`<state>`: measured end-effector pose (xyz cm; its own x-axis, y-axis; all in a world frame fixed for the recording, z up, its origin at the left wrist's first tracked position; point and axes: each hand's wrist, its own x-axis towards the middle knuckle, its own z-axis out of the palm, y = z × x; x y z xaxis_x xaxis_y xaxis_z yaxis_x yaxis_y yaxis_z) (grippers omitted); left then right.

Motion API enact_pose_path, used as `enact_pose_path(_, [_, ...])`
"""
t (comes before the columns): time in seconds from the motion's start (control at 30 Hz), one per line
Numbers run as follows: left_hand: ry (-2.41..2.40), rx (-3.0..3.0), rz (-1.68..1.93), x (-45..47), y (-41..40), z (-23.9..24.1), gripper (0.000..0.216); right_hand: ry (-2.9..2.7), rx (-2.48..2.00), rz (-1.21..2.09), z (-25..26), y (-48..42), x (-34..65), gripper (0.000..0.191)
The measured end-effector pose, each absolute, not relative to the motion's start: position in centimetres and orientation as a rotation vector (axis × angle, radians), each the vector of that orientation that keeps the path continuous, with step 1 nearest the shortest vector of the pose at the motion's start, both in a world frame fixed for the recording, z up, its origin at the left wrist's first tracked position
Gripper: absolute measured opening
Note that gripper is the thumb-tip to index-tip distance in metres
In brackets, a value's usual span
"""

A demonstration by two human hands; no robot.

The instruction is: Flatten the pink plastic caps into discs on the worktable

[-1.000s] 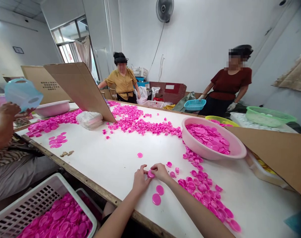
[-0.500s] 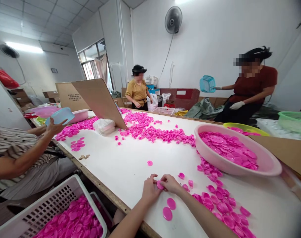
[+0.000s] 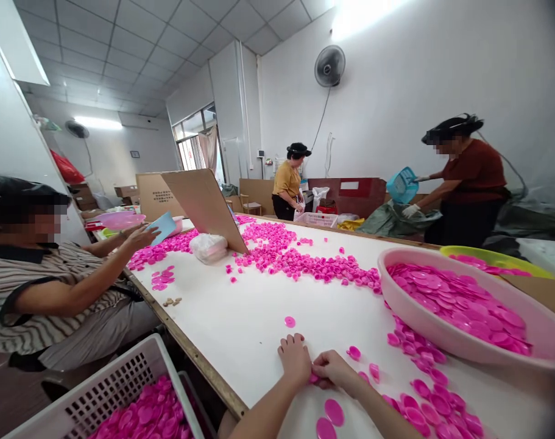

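Note:
My left hand [image 3: 294, 361] and my right hand [image 3: 332, 369] meet near the front edge of the white table [image 3: 250, 317]. Their fingertips pinch a small pink cap [image 3: 313, 378] between them; most of it is hidden. Two flat pink discs [image 3: 329, 417] lie just in front of my hands. Loose pink caps [image 3: 423, 396] spread to the right of my right hand. A single cap [image 3: 290, 321] lies beyond my left hand.
A pink basin [image 3: 460, 323] full of pink discs stands at the right. A white crate [image 3: 122, 402] of pink caps sits low left. A seated person [image 3: 53, 286] is at the left, two people stand at the back. A cardboard sheet [image 3: 206, 207] leans mid-table.
The view has tilted up, so my hands sit lower in the picture. They stay together on the cap. The person at the right lowered the blue basket; the left person's blue scoop moved down.

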<state>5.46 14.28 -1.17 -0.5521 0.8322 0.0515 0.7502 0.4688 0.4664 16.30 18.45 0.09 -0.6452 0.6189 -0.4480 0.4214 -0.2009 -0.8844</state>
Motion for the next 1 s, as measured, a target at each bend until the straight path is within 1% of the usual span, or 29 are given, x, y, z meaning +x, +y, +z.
enact_pose_path(0.07, [2.532,1.442,0.632,5.7,14.5,-1.6,0.027,-1.898,-1.134,2.054,0.0,19.1,16.8,0.003])
enact_pose_path(0.1, [2.518,1.478,0.611,5.8,14.6,-1.7,0.028,-1.923,-1.119,2.062,0.0,19.5,16.9,0.007])
enact_pose_path(0.2, [2.456,1.536,0.539,5.8,14.6,-1.8,0.034,-2.043,-1.220,2.041,-0.2,21.0,16.4,0.013])
enact_pose_path(0.33, [2.415,1.488,0.610,5.9,14.5,-1.9,0.037,-2.226,-1.367,2.043,-1.1,22.8,14.8,0.015])
enact_pose_path(0.4, [2.406,1.450,0.606,6.0,14.5,-2.0,0.044,-2.293,-1.418,2.028,-1.4,23.2,14.4,0.016])
enact_pose_path(0.47, [2.400,1.439,0.529,6.0,14.5,-1.8,0.055,-2.291,-1.451,2.031,-1.5,23.3,14.3,0.017])
enact_pose_path(0.53, [2.408,1.458,0.450,5.9,14.4,-1.3,0.060,-2.238,-1.442,2.031,-1.2,23.0,14.6,0.016])
enact_pose_path(0.6, [2.426,1.495,0.412,5.9,14.2,-0.8,0.055,-2.171,-1.409,2.011,-0.7,22.4,15.0,0.015])
enact_pose_path(0.73, [2.426,1.598,0.397,6.2,13.8,0.2,0.029,-2.049,-1.324,1.922,0.3,20.7,16.0,0.012])
enact_pose_path(0.83, [2.368,1.641,0.370,6.1,13.0,0.8,0.036,-2.110,-1.251,1.825,0.7,19.2,15.9,0.010])
enact_pose_path(0.9, [2.354,1.651,0.373,4.9,11.8,1.6,0.036,-2.198,-1.172,1.798,1.0,18.6,15.2,0.006])
enact_pose_path(0.93, [2.373,1.648,0.390,3.8,10.8,2.1,0.035,-2.249,-1.146,1.745,1.1,18.5,14.6,0.011])
enact_pose_path(1.0, [2.465,1.611,0.453,0.5,7.9,3.2,0.034,-2.412,-1.114,1.429,1.3,18.7,12.9,0.025])
